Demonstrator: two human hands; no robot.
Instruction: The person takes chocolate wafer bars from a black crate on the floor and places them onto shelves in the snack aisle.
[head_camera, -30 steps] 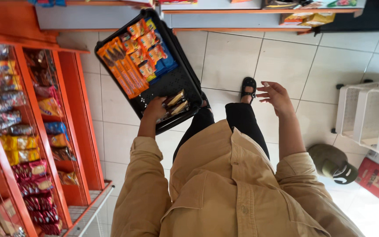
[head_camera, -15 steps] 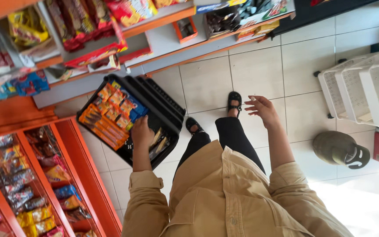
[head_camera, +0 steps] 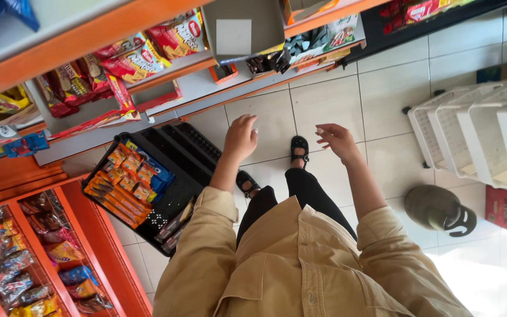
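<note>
Left hand [head_camera: 240,137] off half-hidden crate [head_camera: 198,155]

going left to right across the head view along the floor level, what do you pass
orange snack rack → black crate of snack packs → left hand → right hand → olive cap on the tiles → stacked white baskets

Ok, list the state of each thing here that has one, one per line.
left hand: open, empty, above the floor
right hand: open, empty
black crate: on the floor, partly filled with snack packs
snack packs: lying in rows in the crate
cap: lying on the floor tiles
white baskets: nested together
</note>
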